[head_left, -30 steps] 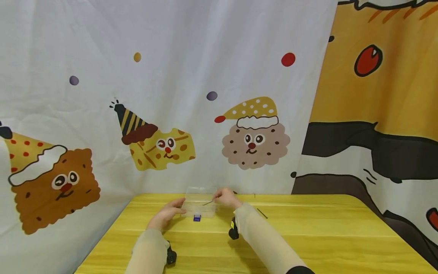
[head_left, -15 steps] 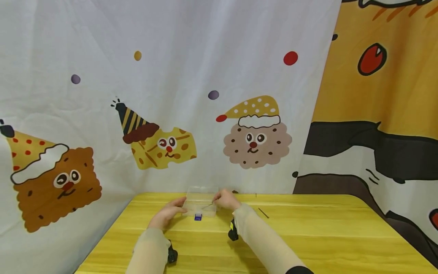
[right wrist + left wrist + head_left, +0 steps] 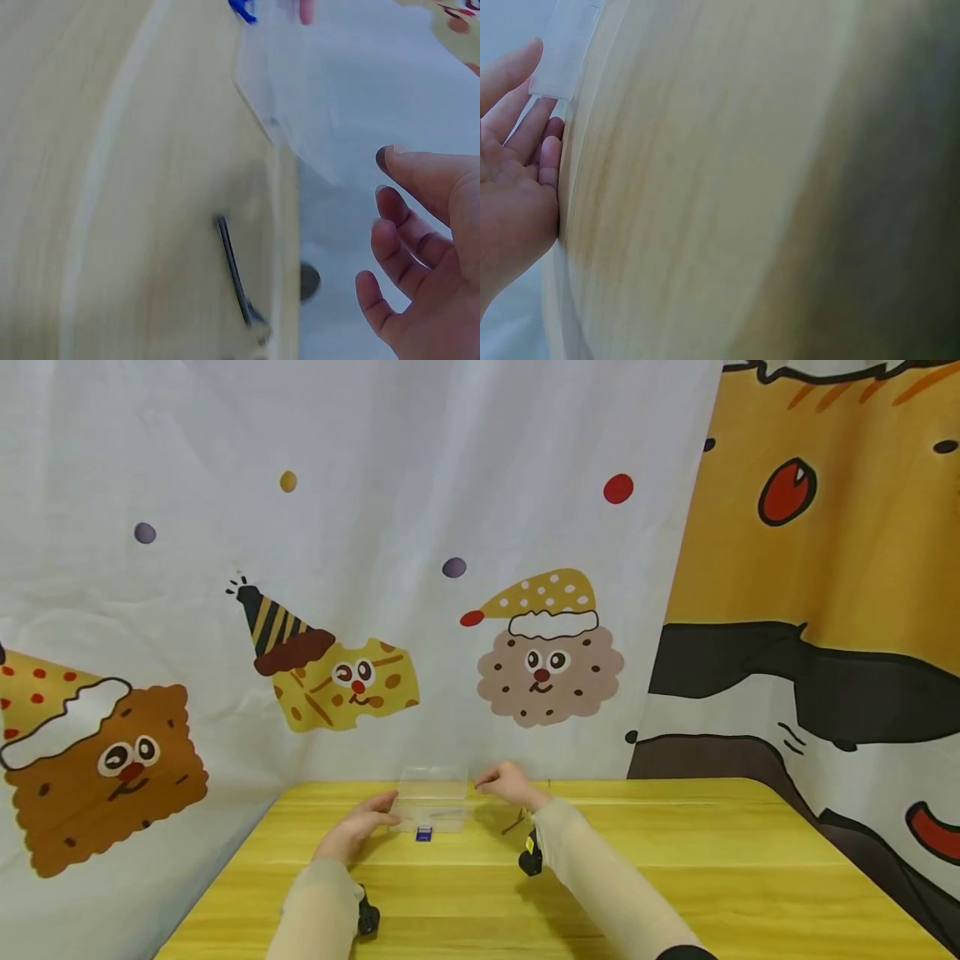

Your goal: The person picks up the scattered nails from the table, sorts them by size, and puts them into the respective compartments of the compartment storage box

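A clear plastic box (image 3: 429,817) with its lid (image 3: 432,782) raised stands near the table's back edge; a blue latch (image 3: 424,834) marks its front. A thin greyish rod (image 3: 447,813) shows inside. My left hand (image 3: 356,828) lies at the box's left end, thumb apart from the relaxed fingers; the left wrist view shows the box's end (image 3: 564,56) by its fingertips. Just right of the box my right hand (image 3: 512,783) hovers, and in the right wrist view its loosely bent fingers (image 3: 397,255) hold nothing.
On the wooden table (image 3: 675,860), a thin dark rod (image 3: 513,823) lies under the right wrist; the right wrist view shows a dark rod (image 3: 234,270) with a blurred short piece at one end. A patterned curtain (image 3: 375,527) hangs behind the table.
My right hand has let go of the thin rod, now in the box, and moved right and back. The left hand stays at the box. Another dark rod on the right is now hidden.
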A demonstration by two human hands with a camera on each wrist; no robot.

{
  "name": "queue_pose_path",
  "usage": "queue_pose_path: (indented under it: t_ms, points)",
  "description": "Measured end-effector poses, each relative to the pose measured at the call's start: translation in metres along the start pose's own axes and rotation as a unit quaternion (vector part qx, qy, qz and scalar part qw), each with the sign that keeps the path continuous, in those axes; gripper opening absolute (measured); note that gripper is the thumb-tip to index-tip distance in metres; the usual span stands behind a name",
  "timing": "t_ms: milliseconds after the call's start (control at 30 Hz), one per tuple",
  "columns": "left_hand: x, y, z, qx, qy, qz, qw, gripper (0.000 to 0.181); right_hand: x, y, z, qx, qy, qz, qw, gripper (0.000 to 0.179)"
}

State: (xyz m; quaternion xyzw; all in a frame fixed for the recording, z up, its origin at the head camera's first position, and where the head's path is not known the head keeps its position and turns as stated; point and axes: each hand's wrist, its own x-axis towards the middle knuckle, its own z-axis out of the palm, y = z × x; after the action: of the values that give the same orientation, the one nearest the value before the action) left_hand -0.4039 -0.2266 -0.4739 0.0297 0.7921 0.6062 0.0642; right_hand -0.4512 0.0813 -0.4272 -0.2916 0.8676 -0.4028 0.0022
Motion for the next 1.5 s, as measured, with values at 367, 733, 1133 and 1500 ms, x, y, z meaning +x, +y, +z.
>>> queue_pose_path:
  t_ms: [367,733,1133,1500]
  points:
    - [0.001,-0.002,-0.003,0.013,-0.017,0.0,0.9998,0.069,-0.042,0.027,-0.045,0.034,0.036,0.037,0.9981,0.02]
    - [-0.001,0.002,-0.001,0.025,-0.024,0.003,0.9994,0.07,-0.081,0.057,-0.057,0.033,0.069,0.078,0.994,0.022]
    - [0.0,0.0,-0.002,0.007,-0.024,-0.005,0.9997,0.071,-0.116,0.081,-0.057,0.073,0.111,0.113,0.9847,0.027]
    - [0.0,0.001,-0.004,0.001,-0.03,0.0,0.9995,0.07,-0.129,0.084,-0.065,0.021,0.091,0.145,0.985,0.027]
